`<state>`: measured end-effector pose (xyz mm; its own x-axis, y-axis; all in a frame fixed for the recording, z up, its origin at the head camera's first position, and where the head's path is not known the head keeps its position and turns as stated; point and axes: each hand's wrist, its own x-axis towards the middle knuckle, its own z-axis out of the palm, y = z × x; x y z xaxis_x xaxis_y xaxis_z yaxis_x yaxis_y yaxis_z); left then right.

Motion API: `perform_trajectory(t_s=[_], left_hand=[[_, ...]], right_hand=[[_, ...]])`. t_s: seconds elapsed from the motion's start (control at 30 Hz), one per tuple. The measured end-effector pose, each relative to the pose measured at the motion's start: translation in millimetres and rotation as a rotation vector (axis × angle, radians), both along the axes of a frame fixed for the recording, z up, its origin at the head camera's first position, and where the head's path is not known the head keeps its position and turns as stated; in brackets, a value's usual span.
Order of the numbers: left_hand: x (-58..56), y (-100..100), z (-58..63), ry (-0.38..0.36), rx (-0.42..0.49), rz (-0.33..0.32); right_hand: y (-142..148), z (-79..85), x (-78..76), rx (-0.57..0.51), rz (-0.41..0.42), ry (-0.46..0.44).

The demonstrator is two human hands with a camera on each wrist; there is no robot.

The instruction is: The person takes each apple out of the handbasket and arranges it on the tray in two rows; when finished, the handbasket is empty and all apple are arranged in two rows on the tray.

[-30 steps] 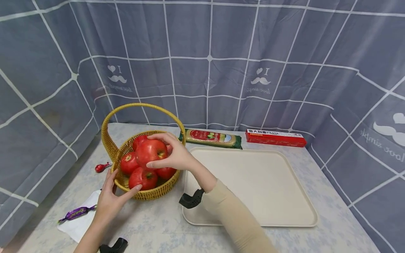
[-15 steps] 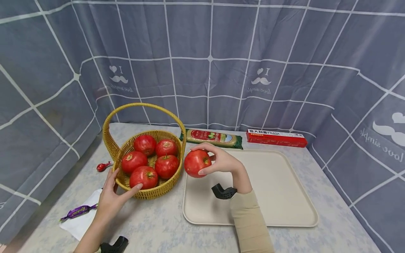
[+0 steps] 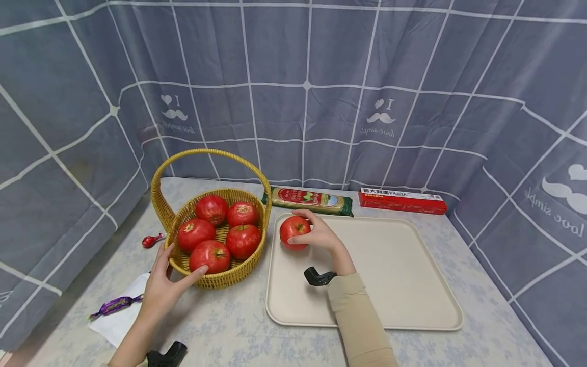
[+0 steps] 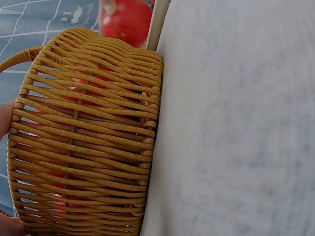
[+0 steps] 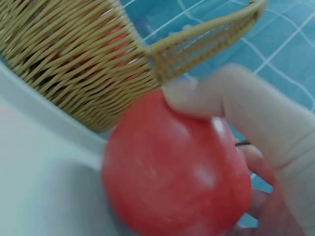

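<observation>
My right hand (image 3: 316, 235) holds a red apple (image 3: 294, 232) over the back left corner of the beige tray (image 3: 367, 275). In the right wrist view the thumb presses on the apple (image 5: 172, 172) and the fingers curl behind it. My left hand (image 3: 163, 285) grips the near left rim of a yellow wicker basket (image 3: 229, 278), its thumb reaching over the rim. Several red apples (image 3: 210, 256) lie inside the basket. The left wrist view shows the basket's woven side (image 4: 88, 147) close up, with fingers at its rim.
Behind the tray lie a green-ended pasta packet (image 3: 312, 200) and a red pasta box (image 3: 402, 201). To the left are a red-wrapped lollipop (image 3: 151, 240), a purple-wrapped candy (image 3: 115, 305) and a white napkin (image 3: 116, 323). A grey-blue checked curtain (image 3: 293, 112) encloses the table.
My right hand has lifted the apple out of the basket and carried it right, then lowered it toward the tray. My left hand has stayed at the basket's rim.
</observation>
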<state>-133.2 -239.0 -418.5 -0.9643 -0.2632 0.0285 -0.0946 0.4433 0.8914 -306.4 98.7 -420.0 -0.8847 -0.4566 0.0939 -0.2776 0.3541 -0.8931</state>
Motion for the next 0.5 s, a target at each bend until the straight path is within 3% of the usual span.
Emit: perform_trajectory(t_s=[0.27, 0.5], left_hand=[[1.0, 1, 0.4, 0.007, -0.021, 0.002], [1.0, 0, -0.1, 0.01, -0.026, 0.002]], right_hand=[[-12, -11.9, -2.0, -0.019, -0.194, 0.027], [-22, -16.7, -1.2, -0.005, -0.266, 0.101]])
